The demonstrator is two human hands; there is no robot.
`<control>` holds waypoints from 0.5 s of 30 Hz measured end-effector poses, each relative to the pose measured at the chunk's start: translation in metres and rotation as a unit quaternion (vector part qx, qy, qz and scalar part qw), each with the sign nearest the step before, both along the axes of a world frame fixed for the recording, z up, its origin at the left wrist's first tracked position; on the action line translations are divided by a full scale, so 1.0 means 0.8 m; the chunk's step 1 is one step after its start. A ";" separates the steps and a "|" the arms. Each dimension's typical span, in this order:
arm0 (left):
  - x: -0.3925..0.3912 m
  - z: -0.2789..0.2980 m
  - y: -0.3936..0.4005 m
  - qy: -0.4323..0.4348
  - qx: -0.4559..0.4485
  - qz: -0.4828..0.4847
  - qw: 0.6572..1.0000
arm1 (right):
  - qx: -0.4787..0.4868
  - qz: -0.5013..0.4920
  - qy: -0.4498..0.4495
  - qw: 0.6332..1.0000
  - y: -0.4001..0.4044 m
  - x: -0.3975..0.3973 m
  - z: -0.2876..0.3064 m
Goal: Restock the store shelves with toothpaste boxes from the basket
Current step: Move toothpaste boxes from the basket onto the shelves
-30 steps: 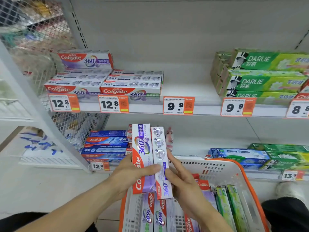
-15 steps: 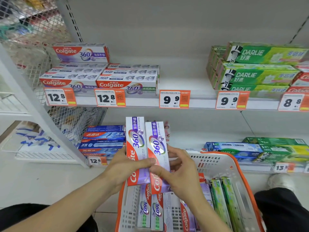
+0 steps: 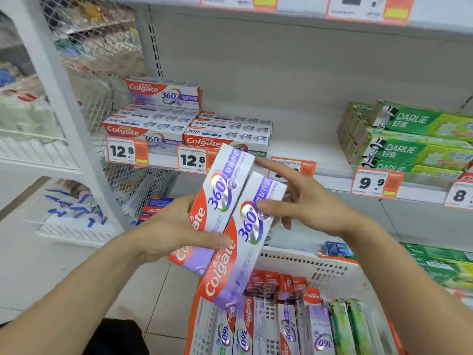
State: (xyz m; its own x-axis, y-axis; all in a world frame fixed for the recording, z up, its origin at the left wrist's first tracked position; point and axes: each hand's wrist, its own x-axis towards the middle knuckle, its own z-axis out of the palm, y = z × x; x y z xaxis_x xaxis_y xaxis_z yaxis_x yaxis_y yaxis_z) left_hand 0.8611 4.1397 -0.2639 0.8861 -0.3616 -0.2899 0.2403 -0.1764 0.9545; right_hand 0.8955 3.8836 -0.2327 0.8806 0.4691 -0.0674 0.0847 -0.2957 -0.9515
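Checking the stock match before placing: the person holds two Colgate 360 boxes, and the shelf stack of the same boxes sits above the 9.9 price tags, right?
Not quite. In the head view the two Colgate 360 boxes are held, but the matching shelf stack sits above the 12.8 price tags. The 9.9 tag is under the green Darlie boxes.

Two Colgate 360 toothpaste boxes, the left held box [image 3: 217,201] and the right held box [image 3: 245,242], are white, purple and red, sit side by side, long edges touching, and tilt up to the right above the basket [image 3: 307,262]. The basket is white with an orange rim and holds more boxes standing on end: the Colgate boxes [image 3: 256,329] and the green boxes [image 3: 350,326]. The shelf stock [image 3: 184,124] lies flat in stacks on the shelf [image 3: 302,149].
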 end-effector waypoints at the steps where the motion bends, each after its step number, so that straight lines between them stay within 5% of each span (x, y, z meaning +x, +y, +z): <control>1: 0.002 0.002 0.006 -0.013 -0.007 0.037 0.999 | -0.015 -0.003 -0.017 1.000 0.006 0.008 0.014; 4: 0.011 0.008 0.019 -0.020 -0.078 0.199 0.977 | -0.008 -0.102 -0.035 0.994 0.014 0.038 0.048; 7: 0.020 0.014 0.048 -0.029 -0.131 0.316 0.939 | 0.097 -0.201 -0.049 0.974 0.017 0.065 0.077; 10: 0.022 0.015 0.083 -0.078 -0.012 0.366 0.927 | 0.151 -0.202 -0.073 0.965 0.039 0.089 0.101; 15: 0.015 0.015 0.108 -0.121 0.185 0.305 0.926 | 0.151 -0.213 -0.122 0.958 0.131 0.150 0.104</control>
State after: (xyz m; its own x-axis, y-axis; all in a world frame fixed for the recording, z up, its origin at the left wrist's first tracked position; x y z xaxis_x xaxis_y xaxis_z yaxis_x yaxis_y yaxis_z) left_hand 0.8729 4.2259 -0.2523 0.9480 0.3126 -0.0601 0.1900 -0.4044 0.8946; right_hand 1.0159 3.9883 -0.1491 0.9686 0.0299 0.2470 0.2485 -0.0664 -0.9664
